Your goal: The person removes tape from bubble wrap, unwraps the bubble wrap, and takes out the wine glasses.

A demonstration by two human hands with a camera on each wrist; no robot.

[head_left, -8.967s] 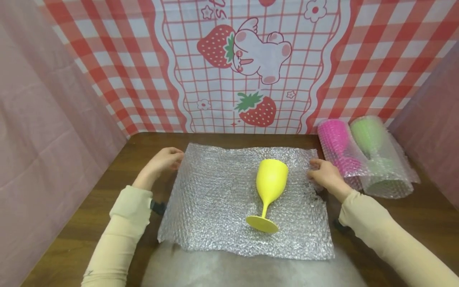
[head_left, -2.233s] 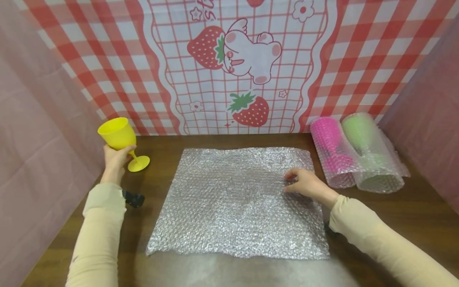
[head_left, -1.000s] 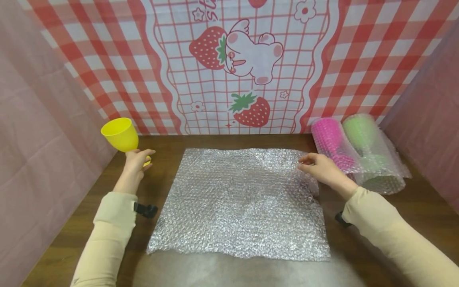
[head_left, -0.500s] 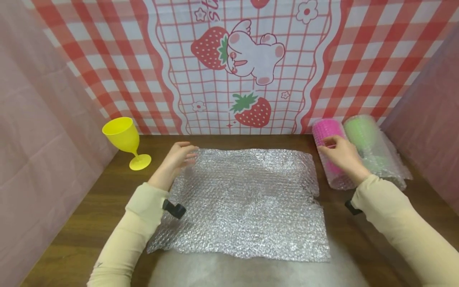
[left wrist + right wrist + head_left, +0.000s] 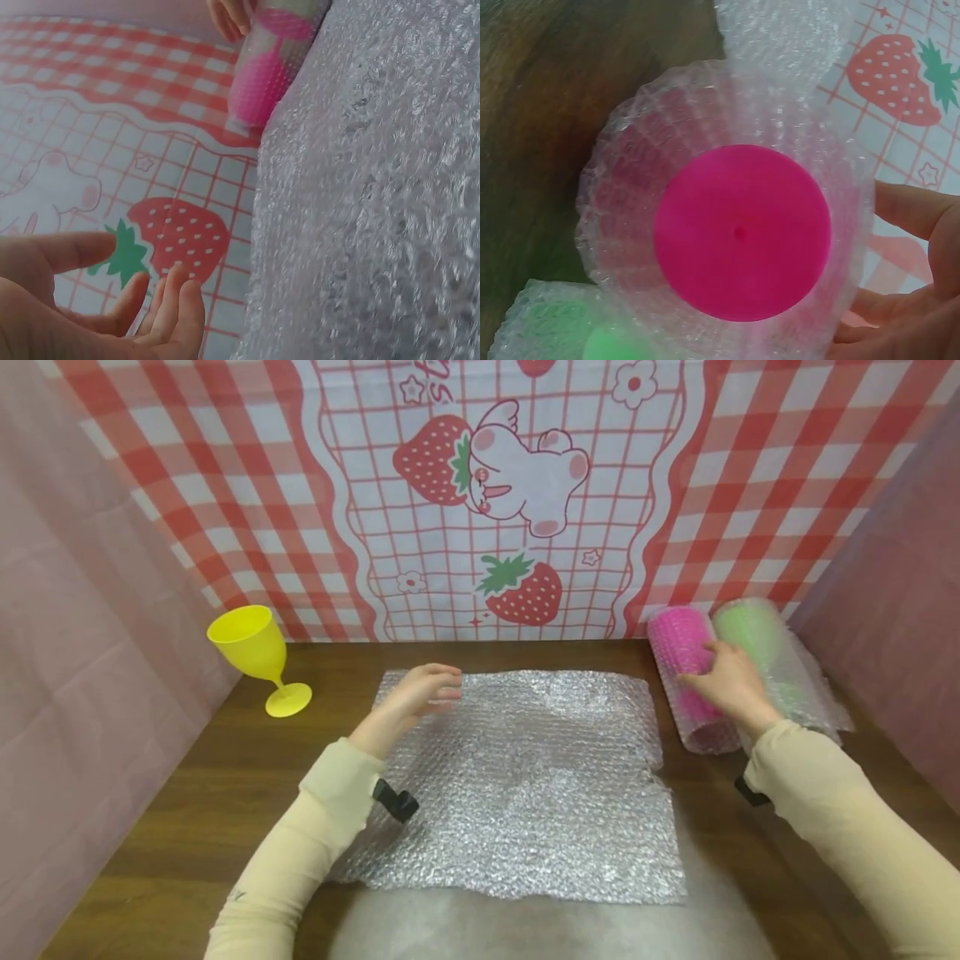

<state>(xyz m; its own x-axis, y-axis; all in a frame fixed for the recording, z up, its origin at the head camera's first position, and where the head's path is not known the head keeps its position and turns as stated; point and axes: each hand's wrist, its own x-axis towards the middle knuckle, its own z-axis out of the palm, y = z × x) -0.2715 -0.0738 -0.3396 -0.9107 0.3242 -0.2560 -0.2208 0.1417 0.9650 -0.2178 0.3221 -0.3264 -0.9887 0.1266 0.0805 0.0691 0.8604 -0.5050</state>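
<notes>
While bumpy sheeting [image 5: 525, 793] lies flat, bubbly tubes [image 5: 622, 187] encase smooth goblets [image 5: 742, 255]

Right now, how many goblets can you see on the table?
3: the yellow goblet stands upright at the left, while the pink goblet and the green goblet lie bubble-wrapped at the right, partly covered by the right hand.

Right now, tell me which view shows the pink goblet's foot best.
The right wrist view: the pink goblet's foot appears face-on, its full round outline visible inside the bubble wrap. The left wrist view shows it small and slanted through the wrap; in the head view, wrap blurs it near the right hand.
</notes>
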